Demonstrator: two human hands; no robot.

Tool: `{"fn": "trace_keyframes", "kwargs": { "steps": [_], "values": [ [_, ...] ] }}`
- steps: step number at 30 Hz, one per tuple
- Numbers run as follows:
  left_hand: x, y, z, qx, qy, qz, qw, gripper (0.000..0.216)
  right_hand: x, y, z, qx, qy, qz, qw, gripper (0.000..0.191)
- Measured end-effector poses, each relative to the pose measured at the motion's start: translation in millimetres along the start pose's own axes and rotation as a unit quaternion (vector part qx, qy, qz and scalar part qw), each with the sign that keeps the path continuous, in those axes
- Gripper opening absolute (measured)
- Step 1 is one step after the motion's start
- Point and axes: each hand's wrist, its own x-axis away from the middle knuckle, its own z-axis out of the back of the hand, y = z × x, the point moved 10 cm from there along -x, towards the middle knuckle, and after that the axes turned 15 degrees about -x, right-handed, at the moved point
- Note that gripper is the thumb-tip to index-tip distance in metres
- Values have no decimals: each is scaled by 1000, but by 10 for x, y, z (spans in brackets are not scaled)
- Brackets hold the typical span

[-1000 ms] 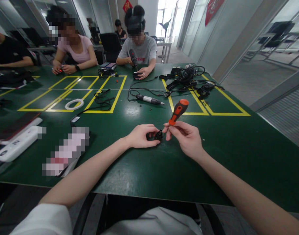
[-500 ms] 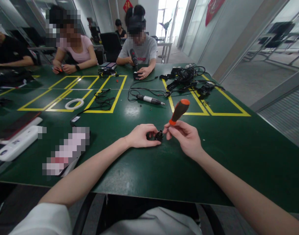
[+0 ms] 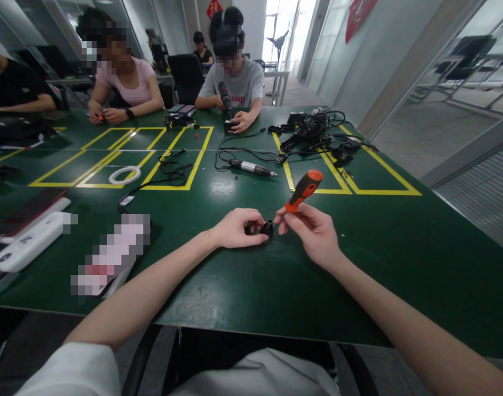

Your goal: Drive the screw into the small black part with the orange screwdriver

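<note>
My left hand (image 3: 241, 228) rests on the green table, thumb and fingers closed around a small black round part (image 3: 268, 229) with a short metal tube standing up from it. In my right hand (image 3: 313, 228) is a screwdriver (image 3: 304, 191) with an orange and dark grey handle, tilted so that the handle leans up and to the right. Its thin shaft points down-left to the black part's right side. Whether the tip touches the part is too small to tell.
A grey and black electric screwdriver (image 3: 251, 167) lies ahead with its cable. Tangled black cables and adapters (image 3: 313, 132) pile up at the back right. A white ring (image 3: 125, 175), a blurred phone-like object (image 3: 115, 256) and a white power strip (image 3: 31, 242) lie left. Co-workers sit opposite.
The screwdriver's handle has turned about its shaft and leans slightly further right and down. My left hand keeps its hold on the black part, almost unmoved.
</note>
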Motion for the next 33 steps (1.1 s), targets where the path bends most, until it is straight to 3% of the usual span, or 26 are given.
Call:
{"fn": "trace_keyframes", "kwargs": {
  "steps": [9,14,25,33],
  "values": [
    [-24,-142,-46,99,-49,47,993,35,-3,-38,52,27,33,11,999,39],
    [-18,-200,-113,129,-71,74,986,33,3,-2,29,5,18,12,1000,38],
    [-16,-157,-137,137,-76,89,984,39,-2,-32,82,16,45,13,999,38],
    [-1,-147,-133,119,-86,89,985,39,3,1,21,-15,17,6,1000,36]
  ]
}}
